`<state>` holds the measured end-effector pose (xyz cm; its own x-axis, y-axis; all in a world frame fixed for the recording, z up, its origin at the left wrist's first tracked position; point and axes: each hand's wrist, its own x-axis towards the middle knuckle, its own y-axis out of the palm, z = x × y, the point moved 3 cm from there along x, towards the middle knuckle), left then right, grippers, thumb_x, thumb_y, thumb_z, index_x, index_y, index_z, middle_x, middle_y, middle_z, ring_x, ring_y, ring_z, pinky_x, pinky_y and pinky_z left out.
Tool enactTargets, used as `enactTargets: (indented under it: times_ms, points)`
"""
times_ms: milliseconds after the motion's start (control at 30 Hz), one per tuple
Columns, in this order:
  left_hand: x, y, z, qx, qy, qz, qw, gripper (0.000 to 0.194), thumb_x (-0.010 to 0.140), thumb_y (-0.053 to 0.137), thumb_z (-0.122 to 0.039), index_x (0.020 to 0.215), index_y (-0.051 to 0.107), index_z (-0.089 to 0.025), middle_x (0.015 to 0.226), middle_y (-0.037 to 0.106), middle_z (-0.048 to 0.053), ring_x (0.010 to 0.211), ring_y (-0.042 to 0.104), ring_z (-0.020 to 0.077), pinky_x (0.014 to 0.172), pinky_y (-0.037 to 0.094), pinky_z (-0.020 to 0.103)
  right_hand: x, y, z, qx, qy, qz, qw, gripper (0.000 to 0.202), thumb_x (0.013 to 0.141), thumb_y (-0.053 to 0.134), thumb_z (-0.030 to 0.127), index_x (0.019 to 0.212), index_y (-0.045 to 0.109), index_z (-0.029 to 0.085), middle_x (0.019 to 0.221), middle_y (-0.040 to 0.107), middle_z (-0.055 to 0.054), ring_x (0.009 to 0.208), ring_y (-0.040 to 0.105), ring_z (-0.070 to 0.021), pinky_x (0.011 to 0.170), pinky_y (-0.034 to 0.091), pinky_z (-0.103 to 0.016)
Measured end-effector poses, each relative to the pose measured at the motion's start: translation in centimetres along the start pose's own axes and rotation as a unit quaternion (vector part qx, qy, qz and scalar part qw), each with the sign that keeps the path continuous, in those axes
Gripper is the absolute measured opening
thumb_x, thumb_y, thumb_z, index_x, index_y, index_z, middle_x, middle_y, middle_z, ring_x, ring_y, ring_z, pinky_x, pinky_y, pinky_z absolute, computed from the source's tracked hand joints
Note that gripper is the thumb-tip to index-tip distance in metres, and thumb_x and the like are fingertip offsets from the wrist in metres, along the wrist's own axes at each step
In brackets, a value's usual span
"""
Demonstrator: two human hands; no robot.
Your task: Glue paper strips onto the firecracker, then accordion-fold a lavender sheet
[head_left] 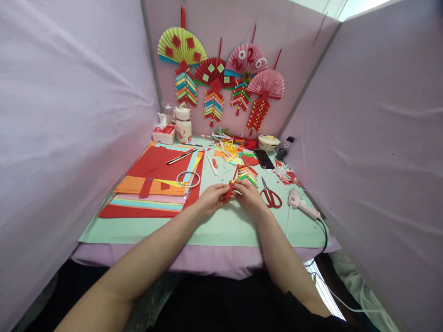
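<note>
Between my two hands is a small red paper tassel [228,192] with a yellow band near its top and a thin red strip rising from it. My left hand [213,198] pinches it from the left, and my right hand [248,195] has its fingers closed on it from the right. Just beyond my right hand lies a string of rolled paper firecrackers [248,174] in red, orange, yellow and green. Red-handled scissors [271,198] rest to the right of that hand, blades pointing away.
Coloured paper sheets [138,210] are stacked at left, with a tape ring [188,179] and a utility knife [182,157] on top. A glue gun [302,205], its cord over the edge, lies right. Behind are a phone [264,159], paper scraps [228,147] and hanging fans [182,46].
</note>
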<state>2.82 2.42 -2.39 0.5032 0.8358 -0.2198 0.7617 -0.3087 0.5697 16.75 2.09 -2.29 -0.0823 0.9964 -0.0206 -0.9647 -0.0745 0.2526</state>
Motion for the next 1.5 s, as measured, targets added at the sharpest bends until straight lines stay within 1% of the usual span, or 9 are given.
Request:
enactTargets:
  times_ms: [300, 467, 633, 800, 933, 1067, 1200, 1300, 1500]
  points:
    - [-0.1, 0.2, 0.1, 0.058, 0.023, -0.01, 0.998, 0.017, 0.076, 0.076, -0.023, 0.085, 0.069, -0.01, 0.075, 0.07, 0.007, 0.064, 0.064, 0.01, 0.06, 0.049, 0.019, 0.0, 0.1, -0.4, -0.007, 0.001, -0.006, 1.0, 0.029, 0.066, 0.077, 0.041, 0.085, 0.067, 0.021, 0.084, 0.067, -0.001, 0.069, 0.061, -0.0136, 0.066, 0.052, -0.028]
    - [0.0, -0.5, -1.0, 0.021, 0.083, -0.1, 0.991, 0.018, 0.079, 0.071, -0.027, 0.089, 0.067, -0.012, 0.08, 0.071, 0.007, 0.068, 0.065, 0.011, 0.065, 0.05, 0.021, 0.0, -1.8, 1.6, -0.042, -0.102, -0.143, 0.984, 0.033, 0.069, 0.072, 0.041, 0.094, 0.066, 0.022, 0.095, 0.067, -0.003, 0.073, 0.061, -0.0133, 0.068, 0.051, -0.029]
    - [0.1, -1.0, -1.6, -0.014, 0.103, -0.169, 0.98, 0.015, 0.08, 0.065, -0.027, 0.088, 0.066, -0.013, 0.081, 0.07, 0.007, 0.067, 0.064, 0.0108, 0.066, 0.05, 0.024, -0.9, -5.5, 4.4, -0.241, -0.181, -0.254, 0.919, 0.026, 0.074, 0.064, 0.039, 0.089, 0.063, 0.018, 0.089, 0.068, -0.005, 0.08, 0.061, -0.0177, 0.077, 0.049, -0.033]
    - [0.0, -0.9, -1.5, -0.015, 0.095, -0.171, 0.981, 0.014, 0.079, 0.064, -0.024, 0.086, 0.067, -0.013, 0.076, 0.067, 0.005, 0.064, 0.061, 0.0094, 0.062, 0.047, 0.021, -0.2, -7.2, 5.4, -0.525, -0.112, -0.205, 0.819, 0.035, 0.075, 0.06, 0.037, 0.103, 0.064, 0.016, 0.105, 0.067, -0.009, 0.095, 0.06, -0.0228, 0.085, 0.044, -0.036]
    - [0.1, -1.1, -1.4, -0.019, 0.1, -0.17, 0.98, 0.014, 0.078, 0.065, -0.024, 0.085, 0.067, -0.013, 0.075, 0.066, 0.004, 0.064, 0.06, 0.0091, 0.063, 0.047, 0.021, 1.4, -6.1, 5.8, -0.604, -0.026, -0.157, 0.781, 0.041, 0.079, 0.059, 0.042, 0.111, 0.062, 0.017, 0.112, 0.066, -0.013, 0.102, 0.06, -0.026, 0.086, 0.044, -0.035]
    - [0.4, -1.5, -1.2, -0.014, 0.108, -0.157, 0.982, 0.016, 0.076, 0.067, -0.027, 0.084, 0.067, -0.013, 0.074, 0.065, 0.004, 0.064, 0.059, 0.0094, 0.062, 0.046, 0.021, 4.4, -5.1, 6.0, -0.6, 0.013, -0.2, 0.774, 0.077, 0.069, 0.067, 0.062, 0.129, 0.049, 0.017, 0.126, 0.057, -0.02, 0.112, 0.056, -0.0349, 0.09, 0.045, -0.045]
    - [0.4, -1.6, -1.0, -0.011, 0.105, -0.149, 0.983, 0.019, 0.074, 0.069, -0.029, 0.085, 0.067, -0.013, 0.074, 0.066, 0.004, 0.064, 0.06, 0.0103, 0.061, 0.046, 0.022, 8.0, -5.5, 4.5, -0.541, 0.054, -0.239, 0.805, 0.109, 0.039, 0.087, 0.054, 0.133, 0.045, 0.017, 0.141, 0.041, -0.026, 0.128, 0.043, -0.0447, 0.097, 0.038, -0.062]
    - [0.3, -1.5, -1.0, -0.012, 0.1, -0.15, 0.984, 0.018, 0.075, 0.068, -0.028, 0.084, 0.066, -0.013, 0.073, 0.066, 0.004, 0.063, 0.06, 0.0098, 0.061, 0.046, 0.022, 9.7, -6.2, 2.9, -0.496, 0.058, -0.259, 0.827, 0.105, 0.029, 0.09, 0.043, 0.123, 0.051, 0.019, 0.139, 0.044, -0.023, 0.13, 0.039, -0.0445, 0.098, 0.032, -0.07]
    - [0.1, -1.2, -1.4, -0.013, 0.097, -0.152, 0.984, 0.015, 0.076, 0.067, -0.025, 0.083, 0.066, -0.013, 0.073, 0.066, 0.005, 0.061, 0.06, 0.0096, 0.06, 0.045, 0.021, 9.2, -7.2, 2.8, -0.414, 0.011, -0.304, 0.858, 0.09, 0.032, 0.086, 0.021, 0.116, 0.053, 0.02, 0.123, 0.055, -0.017, 0.122, 0.049, -0.0385, 0.094, 0.038, -0.069]
